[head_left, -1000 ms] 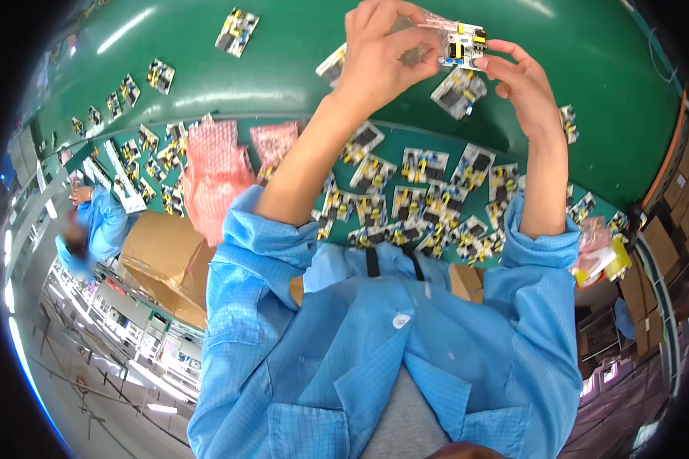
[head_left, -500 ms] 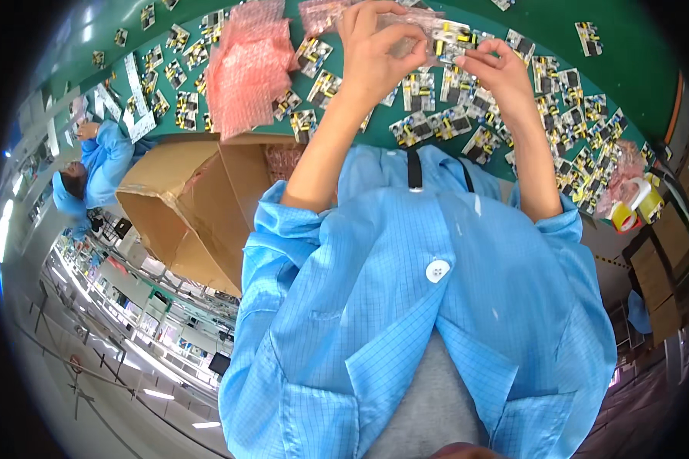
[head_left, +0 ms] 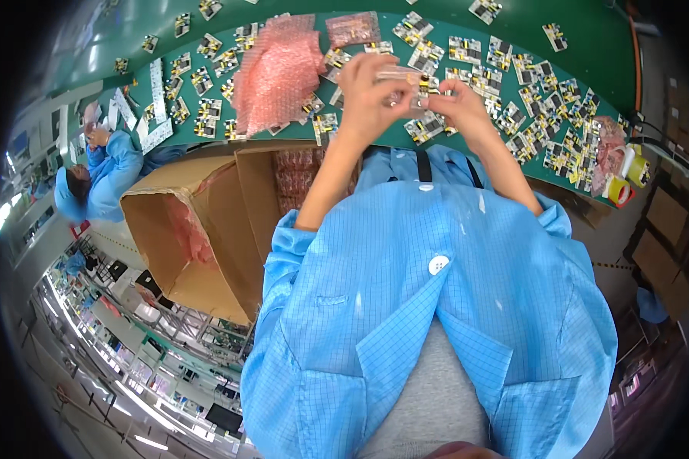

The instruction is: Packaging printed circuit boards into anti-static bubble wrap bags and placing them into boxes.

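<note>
My left hand (head_left: 369, 98) is closed, thumb and fingers pinching a pinkish bubble-wrap bag (head_left: 398, 74) above the table's near edge. Just right of it, a small circuit board (head_left: 430, 89) shows at the bag's mouth. Its right edge is pinched by the closed fingers of my right hand (head_left: 463, 107). How far the board sits inside the bag is hard to make out. Left of my hands lies a pile of flat pink bubble-wrap bags (head_left: 275, 73). Beyond them lies a pink bubble-wrap packet (head_left: 353, 29).
Many loose circuit boards (head_left: 465, 49) cover the green table (head_left: 589, 76). Tape rolls (head_left: 618, 191) and crumpled pink wrap (head_left: 609, 145) sit at its right end. An open cardboard box (head_left: 199, 222) stands at the near left, beside a box of pink packets (head_left: 295, 172). A co-worker (head_left: 107, 176) sits far left.
My hands have come nearer to me and closer together, and less of the board shows between them. The whole view has shifted, with more of the boxes at the left in sight.
</note>
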The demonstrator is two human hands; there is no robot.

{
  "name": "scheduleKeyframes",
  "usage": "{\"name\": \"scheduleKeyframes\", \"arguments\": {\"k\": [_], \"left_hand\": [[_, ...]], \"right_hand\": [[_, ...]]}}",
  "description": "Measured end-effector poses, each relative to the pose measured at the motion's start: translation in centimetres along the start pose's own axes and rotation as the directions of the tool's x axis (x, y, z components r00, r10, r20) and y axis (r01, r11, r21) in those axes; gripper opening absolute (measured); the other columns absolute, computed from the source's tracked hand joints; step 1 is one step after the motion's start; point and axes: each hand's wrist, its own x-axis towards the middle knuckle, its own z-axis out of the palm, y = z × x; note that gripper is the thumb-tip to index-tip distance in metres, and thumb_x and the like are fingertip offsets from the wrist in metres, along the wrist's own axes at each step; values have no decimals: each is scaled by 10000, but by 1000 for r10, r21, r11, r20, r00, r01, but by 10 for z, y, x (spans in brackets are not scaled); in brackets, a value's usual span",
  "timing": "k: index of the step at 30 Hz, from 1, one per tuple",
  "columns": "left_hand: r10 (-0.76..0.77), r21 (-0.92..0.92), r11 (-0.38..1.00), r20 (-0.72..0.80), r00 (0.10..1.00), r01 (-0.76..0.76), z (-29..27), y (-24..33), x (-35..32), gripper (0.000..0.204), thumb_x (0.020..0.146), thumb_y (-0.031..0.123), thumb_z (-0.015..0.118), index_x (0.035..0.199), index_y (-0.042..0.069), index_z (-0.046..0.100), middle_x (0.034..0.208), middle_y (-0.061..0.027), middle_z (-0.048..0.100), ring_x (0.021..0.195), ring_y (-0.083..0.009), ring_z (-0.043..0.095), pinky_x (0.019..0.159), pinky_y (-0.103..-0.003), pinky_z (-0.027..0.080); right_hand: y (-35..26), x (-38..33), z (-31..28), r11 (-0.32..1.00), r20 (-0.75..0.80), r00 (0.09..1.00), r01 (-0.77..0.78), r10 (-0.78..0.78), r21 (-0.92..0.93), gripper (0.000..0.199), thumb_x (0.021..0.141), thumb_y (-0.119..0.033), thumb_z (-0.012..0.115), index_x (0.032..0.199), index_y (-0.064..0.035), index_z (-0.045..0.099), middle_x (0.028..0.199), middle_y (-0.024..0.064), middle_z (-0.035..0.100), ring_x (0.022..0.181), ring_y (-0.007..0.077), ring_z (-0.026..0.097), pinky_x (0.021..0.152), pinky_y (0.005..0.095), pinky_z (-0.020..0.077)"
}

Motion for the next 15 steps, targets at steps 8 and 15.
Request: {"name": "scheduleKeyframes", "arguments": {"k": [8,15], "left_hand": [[-216,-15,976,-153,964,216,-49,23,-29,467,733,278,821,1149,167,642,1518,-163,366,1447,-455,136,1121,-541,189],[-799,-596,210,352,488,775,-71,-5,-56,533,1016,390,511,1366,14,368,1266,-103,494,1119,-164,505,968,-323,422]], "right_hand": [[19,-7,23,996,148,988,37,-48,77,286,847,-69,722,988,-141,483,904,9,720,680,21,543,533,189,331],[29,-12,44,994,172,980,96,-102,46,303,848,-66,738,1011,-140,494,916,48,735,739,28,597,541,189,361]]}}
